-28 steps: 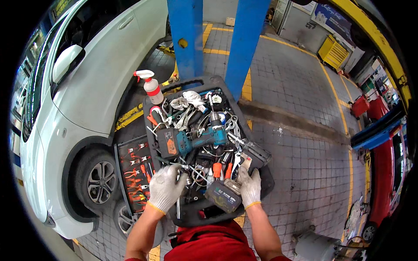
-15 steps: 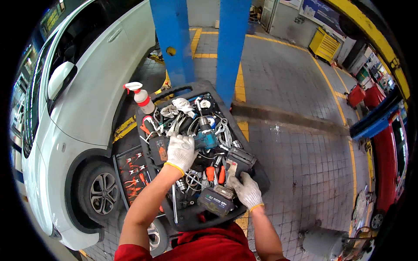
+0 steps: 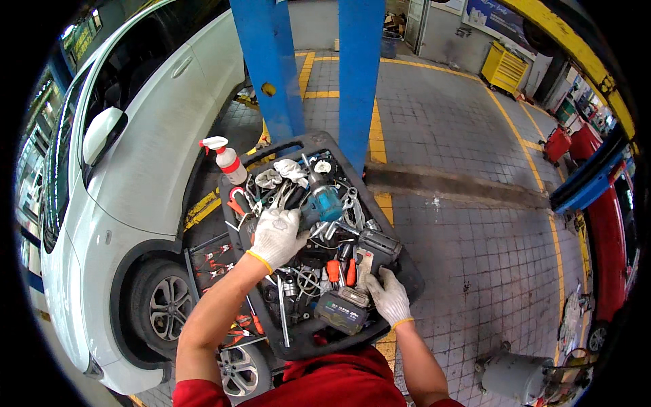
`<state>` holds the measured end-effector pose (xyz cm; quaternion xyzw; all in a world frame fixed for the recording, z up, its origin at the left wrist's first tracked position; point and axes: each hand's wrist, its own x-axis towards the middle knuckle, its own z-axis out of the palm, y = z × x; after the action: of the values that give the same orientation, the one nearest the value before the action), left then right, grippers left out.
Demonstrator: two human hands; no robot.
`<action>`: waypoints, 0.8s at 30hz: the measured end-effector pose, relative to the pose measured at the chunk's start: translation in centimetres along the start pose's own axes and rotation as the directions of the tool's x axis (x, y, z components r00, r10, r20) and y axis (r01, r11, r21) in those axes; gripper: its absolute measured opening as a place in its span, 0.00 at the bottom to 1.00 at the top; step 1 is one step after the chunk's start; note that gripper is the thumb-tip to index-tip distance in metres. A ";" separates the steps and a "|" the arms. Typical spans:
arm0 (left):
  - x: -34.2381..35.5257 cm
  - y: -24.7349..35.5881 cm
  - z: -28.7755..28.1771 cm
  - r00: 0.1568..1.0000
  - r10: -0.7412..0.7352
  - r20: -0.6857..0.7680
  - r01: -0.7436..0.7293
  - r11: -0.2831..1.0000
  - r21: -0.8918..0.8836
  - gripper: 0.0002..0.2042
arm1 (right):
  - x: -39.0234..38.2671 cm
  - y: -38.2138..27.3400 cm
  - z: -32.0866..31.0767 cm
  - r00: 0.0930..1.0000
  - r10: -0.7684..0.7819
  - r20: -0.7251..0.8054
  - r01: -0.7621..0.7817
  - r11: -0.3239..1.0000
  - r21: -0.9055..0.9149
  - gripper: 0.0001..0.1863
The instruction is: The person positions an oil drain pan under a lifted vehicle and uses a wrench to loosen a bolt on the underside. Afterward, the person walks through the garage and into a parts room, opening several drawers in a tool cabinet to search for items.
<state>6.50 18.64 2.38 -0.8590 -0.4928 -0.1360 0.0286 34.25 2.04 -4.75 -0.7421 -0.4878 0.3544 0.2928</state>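
My gloved left hand [image 3: 277, 237] is closed around the handle of a teal and black cordless impact wrench [image 3: 324, 203], its long nose pointing away from me. The wrench is over a black tool tray [image 3: 410, 278] full of tools; my fingers hide much of its handle. My gloved right hand [image 3: 388, 297] is at the tray's right side, thumb and forefinger apart, beside a black power-tool battery [image 3: 380, 247]. Whether it touches the battery is unclear. A second battery pack [image 3: 340, 312] lies nearer me. Orange-handled screwdrivers [image 3: 342, 272] and a long metal bar [image 3: 283, 312] lie between my hands.
At the tray's far left stands a spray bottle [image 3: 232, 166]. A lower tray of orange-handled pliers [image 3: 237, 332] shows beneath my left arm. A white car [image 3: 146, 142] stands close on the left. Blue lift posts [image 3: 357, 81] rise just beyond the tray. A grey cylinder [image 3: 514, 376] stands lower right.
The impact wrench has tilted a little in my left hand, and its base is now more hidden behind the glove. My right hand stays beside the battery. The whole view has shifted slightly.
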 end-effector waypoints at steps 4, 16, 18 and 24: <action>1.6 -0.7 -3.1 0.999 -0.054 0.006 0.054 0.997 -0.056 0.25 | -0.2 0.7 0.4 1.000 -0.018 -0.020 0.018 1.000 -0.018 0.38; 10.4 -8.9 2.4 0.998 -0.014 0.054 0.003 0.981 0.192 0.27 | -0.6 0.1 1.0 0.997 0.013 -0.080 -0.012 1.000 0.019 0.37; 10.4 -9.6 4.1 0.998 -0.028 0.054 0.018 0.985 0.170 0.29 | -0.6 -0.2 1.0 0.997 0.026 -0.078 -0.024 0.999 0.022 0.38; 11.1 -9.9 4.3 0.985 -0.047 0.163 0.023 0.989 0.145 0.35 | -0.2 -0.4 1.4 0.995 0.035 -0.094 -0.041 0.998 -0.055 0.40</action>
<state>4.17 33.81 0.27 -0.8543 -0.5170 -0.0287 0.0464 32.92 2.11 -5.21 -0.7749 -0.4694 0.3111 0.2870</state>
